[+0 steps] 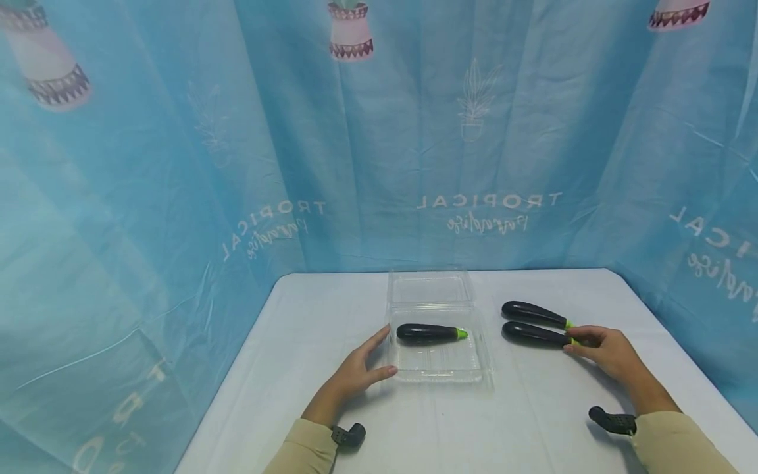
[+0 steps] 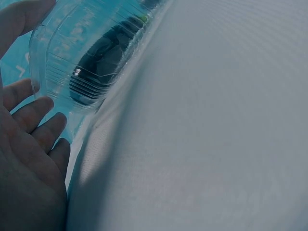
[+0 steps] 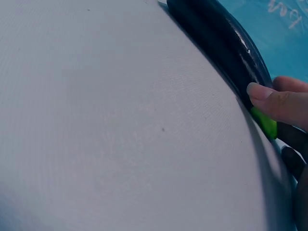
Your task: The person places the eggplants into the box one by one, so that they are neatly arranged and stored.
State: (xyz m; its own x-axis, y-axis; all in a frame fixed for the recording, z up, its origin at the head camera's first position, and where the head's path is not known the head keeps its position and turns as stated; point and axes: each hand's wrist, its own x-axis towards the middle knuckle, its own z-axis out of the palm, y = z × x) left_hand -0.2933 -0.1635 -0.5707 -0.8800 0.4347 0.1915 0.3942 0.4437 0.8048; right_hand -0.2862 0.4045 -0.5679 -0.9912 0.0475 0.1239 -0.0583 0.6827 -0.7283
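Note:
A clear plastic clamshell box (image 1: pixel 438 375) lies with its lid (image 1: pixel 429 288) folded back, holding one dark eggplant (image 1: pixel 426 333) with a bright green stem end. At the box's left side is my left hand (image 1: pixel 358 372), thumb and fingers spread along its edge; in the left wrist view the fingertips (image 2: pixel 45 103) are at the plastic wall. To the right of the box, my right hand (image 1: pixel 610 352) pinches the nearer of two eggplants (image 1: pixel 533 334) at its green end. The farther eggplant (image 1: pixel 533 313) lies just behind it. Thumb and finger close round the stem end (image 3: pixel 263 122) in the right wrist view.
Everything stands on a white-covered table (image 1: pixel 438 434). A blue printed curtain (image 1: pixel 414 145) hangs behind the table and along both sides. Black straps with small mounts (image 1: pixel 612 421) sit on both wrists, over beige sleeves.

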